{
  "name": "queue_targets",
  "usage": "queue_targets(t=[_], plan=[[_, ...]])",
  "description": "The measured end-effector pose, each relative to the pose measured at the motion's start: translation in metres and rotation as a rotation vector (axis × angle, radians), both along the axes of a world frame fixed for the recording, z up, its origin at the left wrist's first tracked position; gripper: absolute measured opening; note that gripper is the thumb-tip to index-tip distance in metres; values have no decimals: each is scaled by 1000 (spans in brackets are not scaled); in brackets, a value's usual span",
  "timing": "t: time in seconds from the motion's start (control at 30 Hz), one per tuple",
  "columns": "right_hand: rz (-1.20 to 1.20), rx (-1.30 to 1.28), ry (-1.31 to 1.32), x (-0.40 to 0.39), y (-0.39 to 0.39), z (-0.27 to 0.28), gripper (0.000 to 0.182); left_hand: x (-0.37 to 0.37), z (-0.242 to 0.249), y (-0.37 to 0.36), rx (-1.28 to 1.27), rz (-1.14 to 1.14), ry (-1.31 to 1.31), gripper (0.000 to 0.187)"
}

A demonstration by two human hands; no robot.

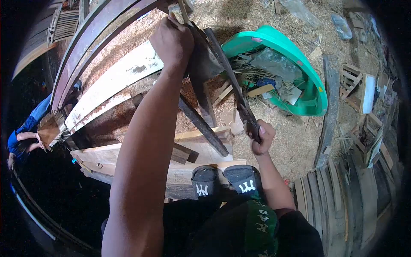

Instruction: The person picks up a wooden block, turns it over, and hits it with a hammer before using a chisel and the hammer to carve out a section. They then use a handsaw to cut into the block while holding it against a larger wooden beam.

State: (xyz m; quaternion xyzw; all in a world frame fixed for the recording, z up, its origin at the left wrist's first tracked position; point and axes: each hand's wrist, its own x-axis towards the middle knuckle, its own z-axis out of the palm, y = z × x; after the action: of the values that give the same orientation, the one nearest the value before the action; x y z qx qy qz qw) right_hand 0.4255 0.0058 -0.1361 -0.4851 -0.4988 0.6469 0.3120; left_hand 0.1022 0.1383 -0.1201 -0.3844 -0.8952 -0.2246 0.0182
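Note:
My right hand (263,138) is closed round the lower end of a long, dark, worn wooden bar (229,70). The bar slants up and left, past the rim of a green tub (322,92). Higher up, my left hand (172,42) is a fist with its thumb on top, at a short piece of wood (175,9) that sticks out beyond it; most of what lies under the palm is hidden. Between my hands is a dark wooden board (206,64), with leg-like dark pieces below it. One dark beam (203,124) slants down toward my sandals (240,179).
Scraps and plastic fill the green tub. Long curved planks (115,100) sweep across the left, near a person in blue (30,128) holding a fan-shaped brown piece (50,128). Small wooden frames (361,88) and stacked boards (334,201) lie right. Shavings cover the ground.

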Motion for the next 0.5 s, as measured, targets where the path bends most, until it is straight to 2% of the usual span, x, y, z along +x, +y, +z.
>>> queue_targets(t=[0.1, 0.2, 0.37, 0.5], plan=[[-57, -49, 30, -2, -6, -11, 52, -1, -1, 0, 8, 5, -12, 38], [23, -80, 98, 3, -4, -20, 50, -2, -1, -1, -13, 9, -15, 37], [75, -307, 285, 4, 7, -18, 48, 3, 4, 0, -33, 36, -41, 37], [85, -380, 302, 5, 12, -19, 48, 1, 3, 0, -18, 39, -38, 36]])
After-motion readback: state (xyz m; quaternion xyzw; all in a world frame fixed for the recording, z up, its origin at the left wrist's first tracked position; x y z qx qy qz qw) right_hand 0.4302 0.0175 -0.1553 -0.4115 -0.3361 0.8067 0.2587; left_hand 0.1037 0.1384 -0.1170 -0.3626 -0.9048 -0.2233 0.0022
